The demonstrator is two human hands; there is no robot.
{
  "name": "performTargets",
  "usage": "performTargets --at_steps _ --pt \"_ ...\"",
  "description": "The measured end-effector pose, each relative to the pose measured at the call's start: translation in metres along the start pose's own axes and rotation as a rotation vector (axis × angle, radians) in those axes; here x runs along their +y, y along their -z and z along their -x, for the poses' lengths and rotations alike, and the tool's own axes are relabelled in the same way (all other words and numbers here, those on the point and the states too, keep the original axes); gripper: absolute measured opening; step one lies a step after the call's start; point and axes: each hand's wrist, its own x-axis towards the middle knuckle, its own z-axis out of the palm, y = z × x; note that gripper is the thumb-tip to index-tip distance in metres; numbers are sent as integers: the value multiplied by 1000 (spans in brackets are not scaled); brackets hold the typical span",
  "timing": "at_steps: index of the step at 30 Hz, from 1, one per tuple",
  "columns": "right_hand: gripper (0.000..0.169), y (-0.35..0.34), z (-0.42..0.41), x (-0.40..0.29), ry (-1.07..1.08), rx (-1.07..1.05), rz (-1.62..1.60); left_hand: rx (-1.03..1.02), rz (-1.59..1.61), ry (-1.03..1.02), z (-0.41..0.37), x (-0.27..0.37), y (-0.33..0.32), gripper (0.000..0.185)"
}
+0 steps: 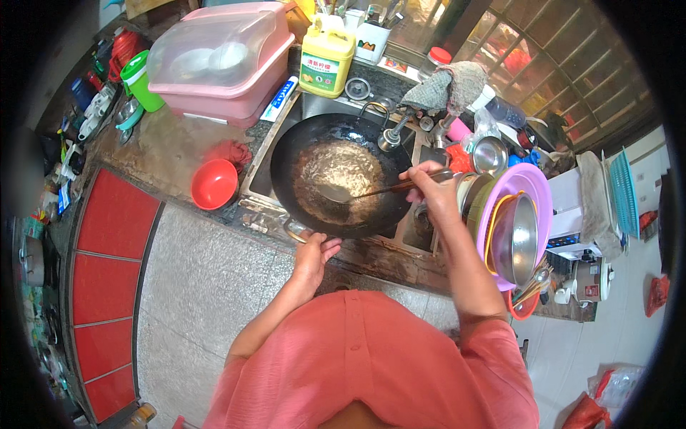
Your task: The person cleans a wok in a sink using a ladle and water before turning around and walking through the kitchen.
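Observation:
A large black wok (292, 161) rests over the metal sink (262, 174), with murky, rippling liquid inside. My left hand (313, 257) grips the wok's near loop handle (293, 230) at the lower rim. In my right hand (431, 187) is the dark handle of a metal spatula or ladle (336, 193); its head lies in the liquid near the middle of the wok. Beyond the wok's far handle (375, 106) the faucet's spring-like spout (394, 134) points down over the rim.
A red bowl (214, 184) stands on the counter to the left, near a red cloth (229, 155). Behind are a pink lidded dish box (214, 91) and a yellow detergent jug (327, 61). Stacked basins (542, 214) crowd the right side. Grey cloths (466, 80) drape over the faucet.

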Motion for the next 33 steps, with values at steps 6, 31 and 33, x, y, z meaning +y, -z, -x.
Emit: performTargets --at_steps 6,31,33 --pt "22 3 -2 -73 81 -125 616 -16 -50 -18 2 -4 2 26" --pt "25 2 -16 -72 183 -82 823 9 -97 -44 -1 -1 -5 23" --pt "25 -2 -16 -71 134 -123 904 -7 -103 -40 0 -1 -6 24"
